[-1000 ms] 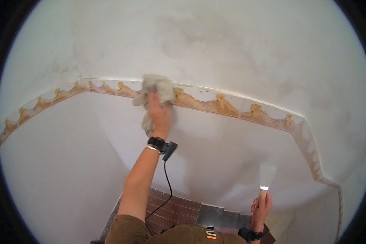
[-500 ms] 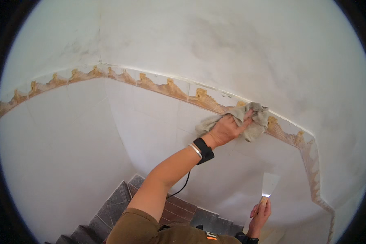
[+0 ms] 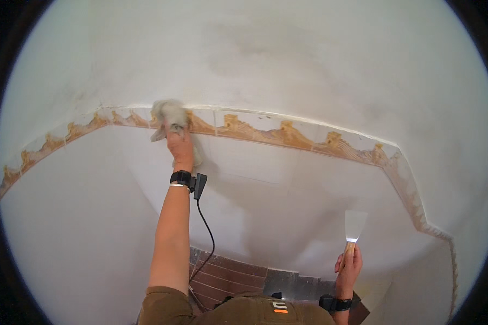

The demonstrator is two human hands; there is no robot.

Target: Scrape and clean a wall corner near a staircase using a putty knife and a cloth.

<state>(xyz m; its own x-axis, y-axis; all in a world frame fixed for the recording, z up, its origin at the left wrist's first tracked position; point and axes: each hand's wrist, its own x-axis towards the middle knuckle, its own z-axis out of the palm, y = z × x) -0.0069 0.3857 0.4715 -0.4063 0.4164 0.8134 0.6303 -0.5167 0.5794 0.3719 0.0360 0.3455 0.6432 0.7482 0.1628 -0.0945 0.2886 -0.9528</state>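
My left hand [image 3: 180, 149] reaches up to the wall, closed on a crumpled grey rag [image 3: 169, 112] that is slightly blurred. The rag lies against a decorative tile border [image 3: 303, 138] with a brown and yellow relief pattern, covering a piece of it near the wall's left corner. Some of that hand's fingers are hidden in the cloth. Lower right, my right hand [image 3: 351, 268] grips the wooden handle of a putty knife [image 3: 355, 225]. Its wide pale blade points upward, apart from the border.
Above the border, the white wall carries grey smudges [image 3: 265, 38]. Reddish-brown floor tiles [image 3: 228, 276] and dark grey tiles [image 3: 293, 284] lie below. A black cable [image 3: 211, 233] hangs from the device on my left wrist. The border bends downward at the right.
My left hand has moved left along the border with the rag, uncovering the stretch at the right. The view has shifted; my right hand still holds the putty knife upright.
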